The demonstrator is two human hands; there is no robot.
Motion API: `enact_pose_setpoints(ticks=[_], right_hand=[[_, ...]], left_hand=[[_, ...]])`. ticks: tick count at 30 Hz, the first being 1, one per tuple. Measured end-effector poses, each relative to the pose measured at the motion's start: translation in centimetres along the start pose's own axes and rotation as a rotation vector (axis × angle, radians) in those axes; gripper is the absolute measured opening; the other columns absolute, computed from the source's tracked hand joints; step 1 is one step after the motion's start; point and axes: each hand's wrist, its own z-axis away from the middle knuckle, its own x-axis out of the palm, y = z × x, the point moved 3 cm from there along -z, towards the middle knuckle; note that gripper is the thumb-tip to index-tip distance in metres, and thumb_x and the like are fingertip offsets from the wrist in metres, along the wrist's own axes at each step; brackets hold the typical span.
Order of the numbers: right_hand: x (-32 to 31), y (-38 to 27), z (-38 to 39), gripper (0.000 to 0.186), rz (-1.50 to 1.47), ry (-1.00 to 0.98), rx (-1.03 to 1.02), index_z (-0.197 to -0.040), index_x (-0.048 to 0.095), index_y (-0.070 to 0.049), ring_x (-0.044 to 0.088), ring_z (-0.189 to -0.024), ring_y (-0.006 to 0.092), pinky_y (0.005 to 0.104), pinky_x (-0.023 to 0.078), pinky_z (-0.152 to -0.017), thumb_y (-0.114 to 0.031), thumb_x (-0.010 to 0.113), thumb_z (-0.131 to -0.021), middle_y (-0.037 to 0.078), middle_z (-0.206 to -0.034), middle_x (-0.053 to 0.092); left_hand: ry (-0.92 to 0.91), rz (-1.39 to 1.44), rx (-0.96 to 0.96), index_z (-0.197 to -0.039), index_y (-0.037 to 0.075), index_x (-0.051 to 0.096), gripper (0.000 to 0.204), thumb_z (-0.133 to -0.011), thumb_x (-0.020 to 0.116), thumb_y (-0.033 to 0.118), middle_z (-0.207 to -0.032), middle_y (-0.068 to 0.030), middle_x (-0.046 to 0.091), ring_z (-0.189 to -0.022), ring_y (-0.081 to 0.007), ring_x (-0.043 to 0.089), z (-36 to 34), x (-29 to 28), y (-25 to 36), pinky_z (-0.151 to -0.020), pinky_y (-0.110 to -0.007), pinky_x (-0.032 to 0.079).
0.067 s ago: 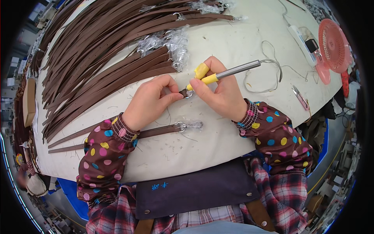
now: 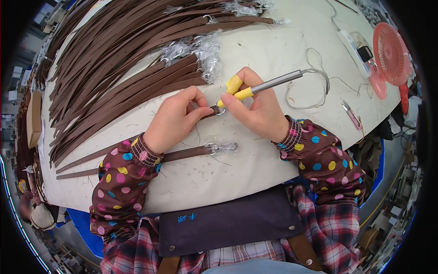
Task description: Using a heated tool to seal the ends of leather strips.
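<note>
Strap end (image 2: 216,110): between my hands, nearer the left, long axis slanting leftward.
Left hand (image 2: 174,115): pinching strap end.
Right hand (image 2: 259,111): gripping yellow-wrapped tool (image 2: 277,81), tip at strap end.

I see the pen (image 2: 277,82) slanted, tip down-L: grey metal barrel w/ yellow-wrapped front, cord (image 2: 317,71) off rear. Tip's at R end of strap (image 2: 216,110); can't tell if touching. Strap: brown, flat, w/ metal ring (image 2: 221,112) that end; rest mostly hidden.
</note>
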Motion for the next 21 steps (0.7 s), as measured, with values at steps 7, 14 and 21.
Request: enact_pose_setpoints(ticks=[7, 14, 21], right_hand=[[0.6, 1.7, 0.4, 0.017, 0.003, -0.079, 0.22, -0.088, 0.044, -0.002, 0.051, -0.071, 0.0064, 0.0216, 0.04, -0.06, -0.003, 0.061, -0.085, 0.002, -0.077, 0.05], [0.7, 2.1, 0.4, 0.024, 0.052, -0.015, 0.124, -0.086, 0.043, -0.002, 0.053, -0.054, 0.0121, 0.026, 0.042, -0.05, -0.013, 0.065, -0.082, 0.007, -0.066, 0.055], [0.6, 1.4, 0.4, 0.021, 0.104, -0.055, 0.18, -0.085, 0.044, -0.003, 0.046, -0.062, 0.0037, 0.0199, 0.036, -0.051, -0.006, 0.064, -0.085, 0.001, -0.073, 0.052]], left_hand=[[0.011, 0.35, -0.015, -0.087, 0.003, 0.049, 0.013, -0.091, 0.059, 0.01, -0.075, -0.0018, 0.057, -0.065, -0.006, 0.056, 0.2, 0.5, -1.2, -0.057, -0.02, 0.048], [0.006, 0.376, 0.014, -0.089, 0.002, 0.047, 0.012, -0.092, 0.057, 0.009, -0.081, -0.0027, 0.058, -0.068, -0.0065, 0.057, 0.2, 0.5, -1.2, -0.058, -0.02, 0.049], [0.012, 0.386, -0.018, -0.089, 0.001, 0.047, 0.012, -0.092, 0.056, 0.009, -0.081, -0.0035, 0.059, -0.068, -0.0068, 0.058, 0.2, 0.5, -1.0, -0.058, -0.02, 0.05]])
